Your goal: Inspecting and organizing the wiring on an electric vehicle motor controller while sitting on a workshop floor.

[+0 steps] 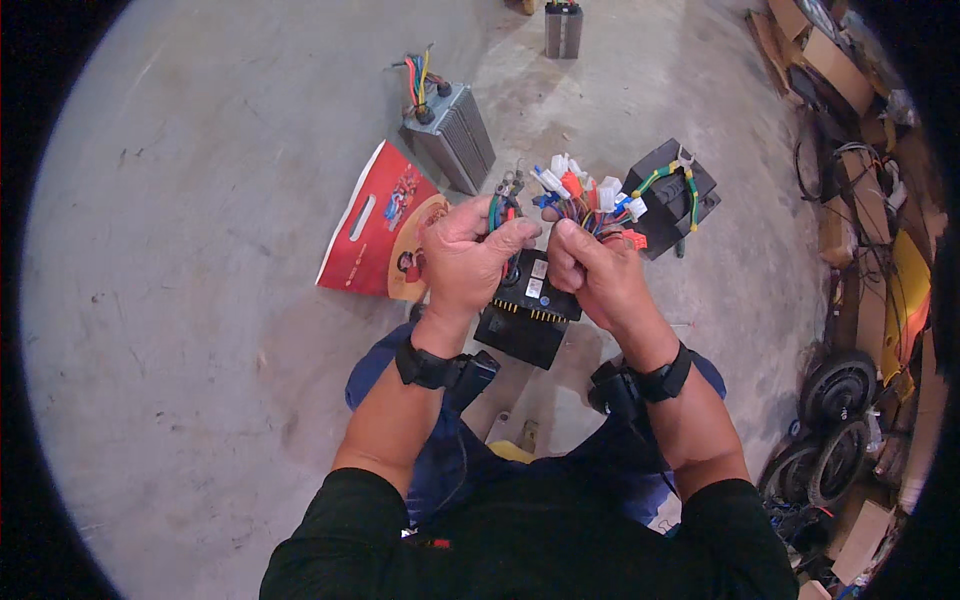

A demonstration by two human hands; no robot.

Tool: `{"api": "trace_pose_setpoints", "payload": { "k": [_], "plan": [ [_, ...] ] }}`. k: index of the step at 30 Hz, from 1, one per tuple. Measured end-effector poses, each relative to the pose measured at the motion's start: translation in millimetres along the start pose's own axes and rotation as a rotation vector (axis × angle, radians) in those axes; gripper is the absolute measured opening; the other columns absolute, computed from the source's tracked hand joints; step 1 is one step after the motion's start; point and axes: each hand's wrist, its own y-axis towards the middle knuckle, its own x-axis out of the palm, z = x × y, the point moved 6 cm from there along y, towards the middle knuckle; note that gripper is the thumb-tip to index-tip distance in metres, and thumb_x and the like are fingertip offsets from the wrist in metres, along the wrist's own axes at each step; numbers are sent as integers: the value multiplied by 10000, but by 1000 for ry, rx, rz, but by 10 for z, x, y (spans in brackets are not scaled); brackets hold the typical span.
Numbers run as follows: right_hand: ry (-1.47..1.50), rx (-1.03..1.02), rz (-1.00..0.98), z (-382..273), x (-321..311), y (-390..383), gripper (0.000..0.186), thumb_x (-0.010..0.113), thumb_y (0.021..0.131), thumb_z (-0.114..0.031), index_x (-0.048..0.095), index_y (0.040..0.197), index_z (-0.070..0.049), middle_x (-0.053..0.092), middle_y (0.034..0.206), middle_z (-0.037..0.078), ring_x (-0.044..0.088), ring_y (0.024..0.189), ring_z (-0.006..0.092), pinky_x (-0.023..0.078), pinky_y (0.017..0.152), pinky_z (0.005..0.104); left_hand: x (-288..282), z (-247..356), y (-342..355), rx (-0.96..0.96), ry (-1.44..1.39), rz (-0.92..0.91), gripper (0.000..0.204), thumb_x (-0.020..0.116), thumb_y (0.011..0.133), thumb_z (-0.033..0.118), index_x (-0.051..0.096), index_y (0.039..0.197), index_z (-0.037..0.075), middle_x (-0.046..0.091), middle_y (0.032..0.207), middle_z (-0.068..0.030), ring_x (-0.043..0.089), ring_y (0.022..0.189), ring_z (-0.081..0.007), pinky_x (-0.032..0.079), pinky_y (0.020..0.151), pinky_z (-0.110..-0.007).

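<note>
My left hand (pixel 465 250) is closed around a short bunch of thick cables (pixel 508 190) with bare metal terminals at their tips. Beside it, my right hand (pixel 598 268) grips a wiring harness (pixel 590 205) of many thin coloured wires ending in white, red and blue plug connectors. Just below and between both hands is a black box (pixel 552 288) with small white labels and a row of yellowish metal strips along its edge. The cables and harness seem to lead to this box, though my fingers hide where they join. A black strap is on each wrist.
A grey finned metal box (pixel 455 140) with coloured cables stands beyond my left hand, beside a red printed bag (pixel 370 240). Right of the harness lies a black box (pixel 700 205) with green-yellow wires. Another finned box (pixel 564 35) stands far off. Cardboard and wheels (pixel 838 385) line the right.
</note>
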Motion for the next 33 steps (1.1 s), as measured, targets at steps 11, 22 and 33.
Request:
{"api": "trace_pose_setpoints", "payload": {
  "k": [11, 22, 33],
  "plan": [
    [-101, 38, -36, -41, 51, -5, 256, 591, 1017, -218, 599, 1202, -41, 474, 625, -25, 429, 510, 76, 354, 489, 253, -43, -102, 126, -197, -393, -318, 299, 659, 913, 180, 660, 1121, -35, 720, 891, -125, 689, 797, -186, 536, 741, -307],
    [-191, 50, -5, -23, 31, -53, 300, 593, 1013, -223, 594, 1158, 40, 507, 598, 26, 478, 485, 115, 419, 479, 295, -132, -98, 73, -277, -192, -380, 272, 774, 845, 106, 701, 1076, -17, 729, 898, -68, 687, 784, -149, 548, 746, -299],
    [-110, 51, -34, 15, -33, 22, 255, 575, 1035, -232, 565, 1162, -11, 470, 599, 10, 425, 471, 111, 376, 465, 283, 6, 300, -44, 397, 474, -105, 187, 792, 796, 109, 662, 881, 5, 652, 769, -46, 615, 724, -118, 487, 646, -326]
  ]
}}
